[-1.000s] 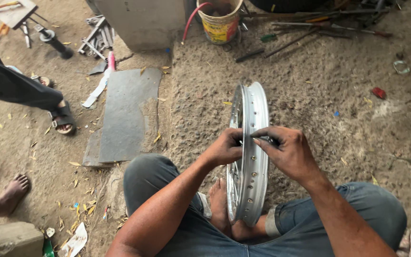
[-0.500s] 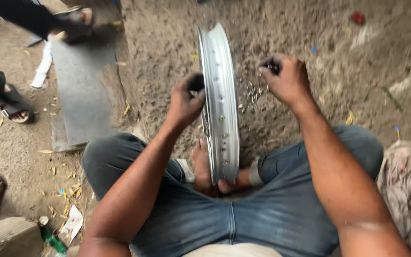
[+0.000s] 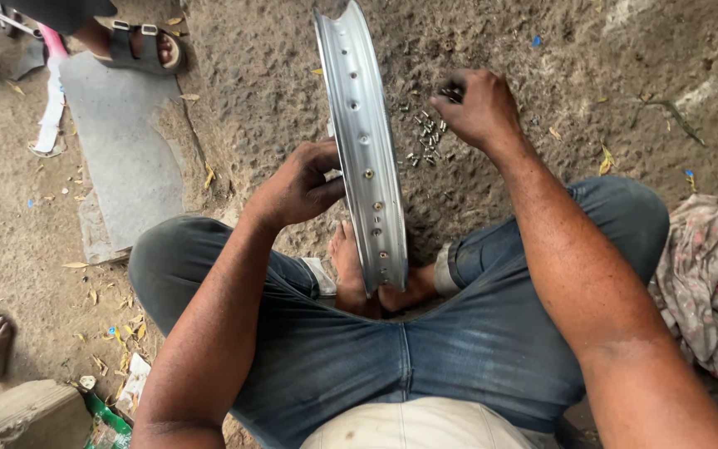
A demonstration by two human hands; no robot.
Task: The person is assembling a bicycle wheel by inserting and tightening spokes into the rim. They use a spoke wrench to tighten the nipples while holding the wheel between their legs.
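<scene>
The shiny wheel rim (image 3: 365, 158) stands up on its edge between the person's bare feet, so it stays put. The left hand (image 3: 299, 185) grips its side to steady it. Right of the rim, the right hand (image 3: 477, 105) pinches up small metal nipples (image 3: 426, 137) (a little pile on the ground).

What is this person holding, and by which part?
The left hand grips the upright silver wheel rim by its edge, midway up. The right hand is over small metal nipples on the ground; its grasp cannot be told.

Right hand (image 3: 477, 106) off the rim (image 3: 365, 158), now reaching over small nipples (image 3: 425, 137) on the ground
</scene>
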